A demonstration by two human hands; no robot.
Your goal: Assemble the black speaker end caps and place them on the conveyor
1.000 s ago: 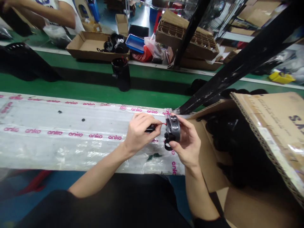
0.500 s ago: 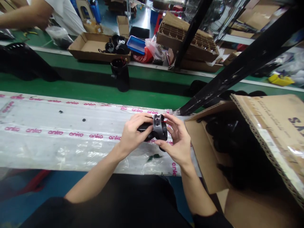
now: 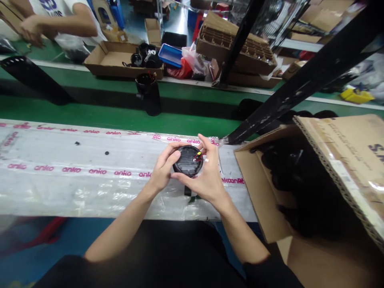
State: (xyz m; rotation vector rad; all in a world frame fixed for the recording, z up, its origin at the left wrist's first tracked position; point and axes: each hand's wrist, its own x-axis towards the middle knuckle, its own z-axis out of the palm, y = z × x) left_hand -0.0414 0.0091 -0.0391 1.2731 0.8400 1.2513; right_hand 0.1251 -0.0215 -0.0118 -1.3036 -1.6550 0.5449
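Between my two hands is a round black plastic housing (image 3: 187, 162), its flat ribbed face turned up toward me. Short red and black wires with a yellow tip (image 3: 198, 155) come out near its right side. My left hand (image 3: 164, 165) grips the left rim, thumb on top. My right hand (image 3: 207, 172) curls round the right and lower rim, thumb along the near edge and index finger raised. A dark part (image 3: 187, 191) sticks out below the housing. Beneath lies a plastic-covered bench top (image 3: 90, 188) printed with pink lettering.
An open cardboard box (image 3: 255, 188) of black parts stands at right. Behind the bench, a green conveyor belt (image 3: 186, 116) carries a black cylindrical housing (image 3: 149, 94) with wires. A black post (image 3: 285, 92) slants across the right. Across the belt, a co-worker's arm (image 3: 66, 24) shows.
The round housing has turned from edge-on to face-up and shifted slightly left, both hands moving with it. The co-worker's arms have changed position.
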